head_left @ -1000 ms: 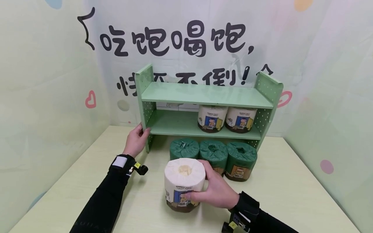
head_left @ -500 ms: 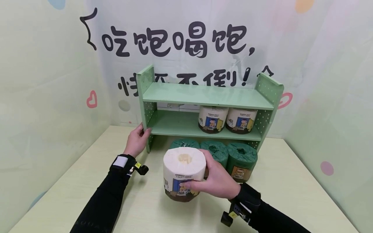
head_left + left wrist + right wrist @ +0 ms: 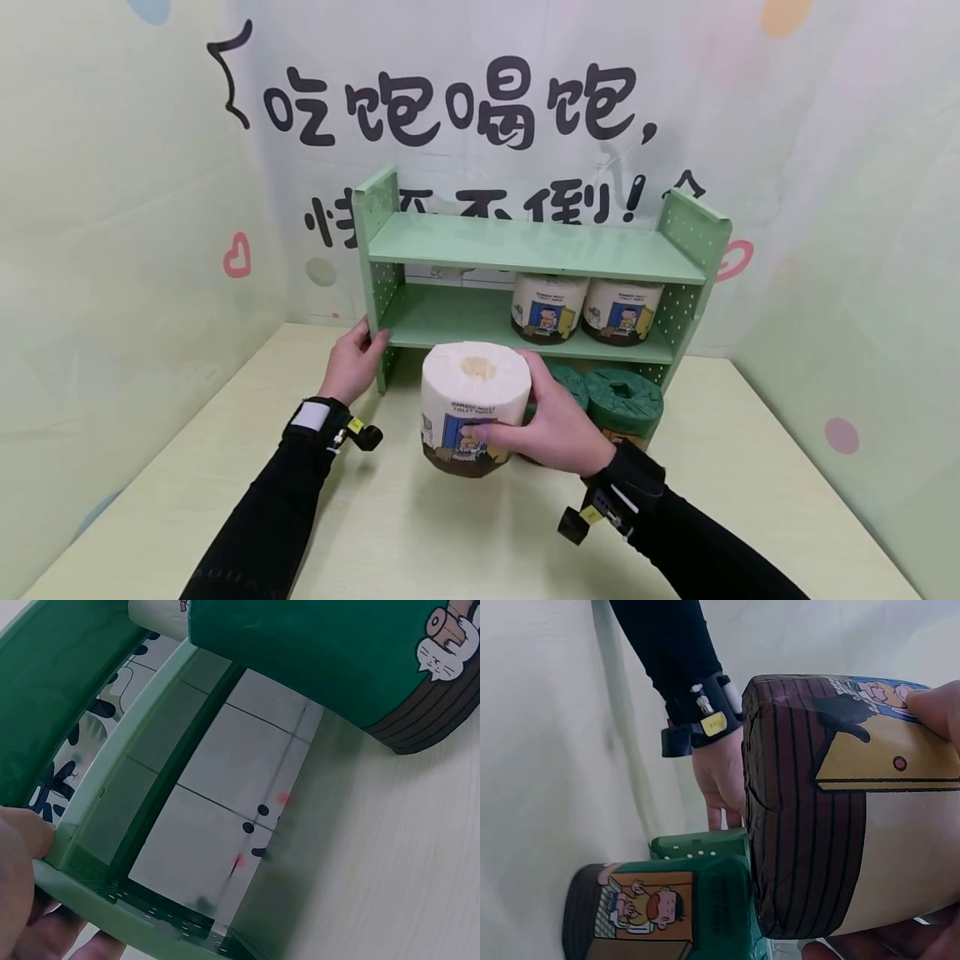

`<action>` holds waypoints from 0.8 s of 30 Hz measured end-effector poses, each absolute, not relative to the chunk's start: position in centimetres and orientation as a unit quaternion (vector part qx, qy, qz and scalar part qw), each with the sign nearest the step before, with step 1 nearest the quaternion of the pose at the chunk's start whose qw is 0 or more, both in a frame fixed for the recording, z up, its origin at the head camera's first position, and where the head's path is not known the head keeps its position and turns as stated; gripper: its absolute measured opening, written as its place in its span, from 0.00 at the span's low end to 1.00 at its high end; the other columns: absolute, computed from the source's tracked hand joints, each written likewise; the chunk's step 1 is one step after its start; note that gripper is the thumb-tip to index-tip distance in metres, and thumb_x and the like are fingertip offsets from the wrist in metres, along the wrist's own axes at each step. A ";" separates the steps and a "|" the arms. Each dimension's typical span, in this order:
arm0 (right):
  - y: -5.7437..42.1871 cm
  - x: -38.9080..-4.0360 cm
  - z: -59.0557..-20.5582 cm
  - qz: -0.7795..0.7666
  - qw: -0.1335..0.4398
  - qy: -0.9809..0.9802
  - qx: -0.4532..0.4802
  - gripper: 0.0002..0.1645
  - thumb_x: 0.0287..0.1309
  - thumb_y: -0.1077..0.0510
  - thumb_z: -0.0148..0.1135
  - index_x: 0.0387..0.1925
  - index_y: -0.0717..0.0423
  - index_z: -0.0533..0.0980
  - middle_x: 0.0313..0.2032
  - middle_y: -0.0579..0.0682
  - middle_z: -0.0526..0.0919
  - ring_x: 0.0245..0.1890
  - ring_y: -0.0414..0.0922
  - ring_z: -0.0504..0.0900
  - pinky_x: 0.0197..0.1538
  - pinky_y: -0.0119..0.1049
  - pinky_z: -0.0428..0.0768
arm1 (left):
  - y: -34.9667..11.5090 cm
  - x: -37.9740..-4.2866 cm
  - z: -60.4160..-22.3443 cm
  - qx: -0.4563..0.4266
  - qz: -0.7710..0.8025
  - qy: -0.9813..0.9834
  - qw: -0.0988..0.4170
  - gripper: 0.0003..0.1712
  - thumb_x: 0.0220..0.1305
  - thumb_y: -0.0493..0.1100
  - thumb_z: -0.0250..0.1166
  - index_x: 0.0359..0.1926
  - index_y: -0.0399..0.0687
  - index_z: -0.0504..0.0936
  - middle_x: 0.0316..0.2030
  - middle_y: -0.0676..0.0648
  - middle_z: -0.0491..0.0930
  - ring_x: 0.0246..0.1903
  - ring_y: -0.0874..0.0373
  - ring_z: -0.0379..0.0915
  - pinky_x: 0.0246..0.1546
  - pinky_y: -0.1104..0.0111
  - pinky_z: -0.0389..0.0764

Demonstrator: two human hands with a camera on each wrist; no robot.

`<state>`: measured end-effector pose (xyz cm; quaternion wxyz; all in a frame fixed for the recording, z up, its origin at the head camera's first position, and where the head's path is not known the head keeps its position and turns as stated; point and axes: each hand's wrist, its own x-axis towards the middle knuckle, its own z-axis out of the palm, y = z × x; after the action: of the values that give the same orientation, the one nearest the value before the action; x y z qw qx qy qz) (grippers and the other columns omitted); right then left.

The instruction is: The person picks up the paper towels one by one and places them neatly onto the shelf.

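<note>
In the head view my right hand [image 3: 566,425] grips a white-wrapped toilet paper roll [image 3: 474,417] from its right side, thumb across the printed front. The roll is upright and raised above the table, its striped brown base showing in the right wrist view. My left hand [image 3: 351,362] holds the left side panel of a green two-tier shelf [image 3: 442,312], thumb in front and fingers behind it. On the right of the middle board stand two matching white rolls [image 3: 550,308]. Green-wrapped rolls [image 3: 624,400] stand on the table before the shelf, partly hidden by the held roll and my right hand.
The pale wooden table [image 3: 750,500] runs under everything. Behind the shelf hangs a printed backdrop [image 3: 465,100] with large dark lettering, and light patterned sheets close off both sides. The top board [image 3: 525,242] roofs the middle tier.
My right hand has lifted the white roll off the table and up toward the shelf. The roll now covers the leftmost green roll. My left hand stays on the panel.
</note>
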<state>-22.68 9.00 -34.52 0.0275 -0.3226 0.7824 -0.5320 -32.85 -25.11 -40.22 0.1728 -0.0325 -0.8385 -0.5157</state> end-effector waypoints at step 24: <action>7.8 -27.8 -31.9 -0.509 -0.017 0.825 -0.245 0.61 0.60 0.41 0.83 0.83 0.45 0.55 0.72 0.50 0.75 0.70 0.53 0.79 0.67 0.57 0.84 | -25.5 -32.8 -40.3 -0.042 -0.516 -0.838 0.171 0.34 0.88 0.48 0.54 0.86 0.47 0.61 0.78 0.30 0.71 0.76 0.37 0.72 0.74 0.45 0.78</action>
<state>-27.83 7.76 -31.93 -0.0169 -0.2453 0.8249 -0.5089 -32.83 -25.45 -40.28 0.1709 -0.0423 -0.8384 -0.5159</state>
